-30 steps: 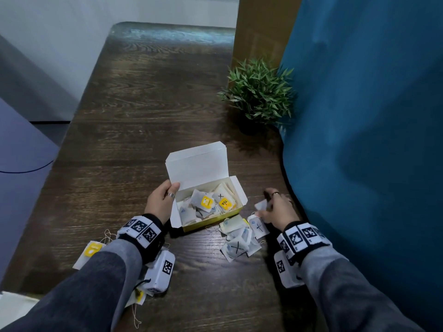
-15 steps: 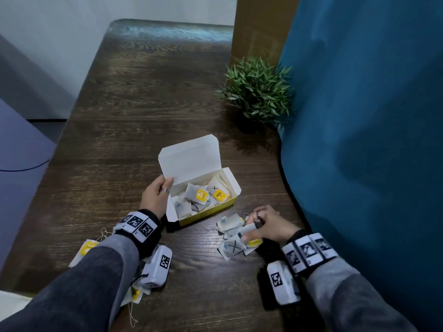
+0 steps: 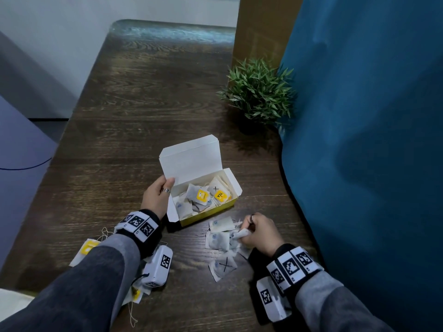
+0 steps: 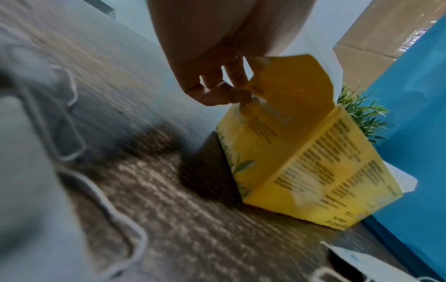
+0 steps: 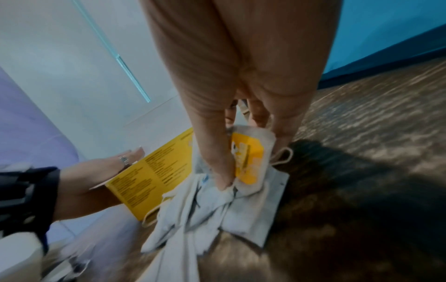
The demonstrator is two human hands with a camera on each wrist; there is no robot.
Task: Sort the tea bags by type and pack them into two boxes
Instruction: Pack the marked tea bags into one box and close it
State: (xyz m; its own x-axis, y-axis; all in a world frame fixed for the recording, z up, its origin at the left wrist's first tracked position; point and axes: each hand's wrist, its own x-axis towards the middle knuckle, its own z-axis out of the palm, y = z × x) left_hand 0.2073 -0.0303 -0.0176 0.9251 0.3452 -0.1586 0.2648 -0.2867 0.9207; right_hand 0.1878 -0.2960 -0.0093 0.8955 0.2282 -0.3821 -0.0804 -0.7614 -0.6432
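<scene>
Left hand [image 3: 157, 196] reaches forward off a grey-sleeved forearm, fingers curled, pinching the box [image 3: 208, 212] side flap, while the right hand [image 3: 260, 232] is knuckles-up, low over the table, thumb and fingers clamped on a tea bag [image 5: 248, 162].

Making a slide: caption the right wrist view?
Right hand pinches a yellow-tagged tea bag from the pile beside the yellow box.

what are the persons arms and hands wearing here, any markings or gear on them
Both arms are in grey long sleeves, the left sleeve darker than the right sleeve. Each wrist carries a black band with white blocks printed with black square codes, and a white camera box bearing the same kind of code hangs below it. The left hand and the right hand each wear a silver ring.
</scene>
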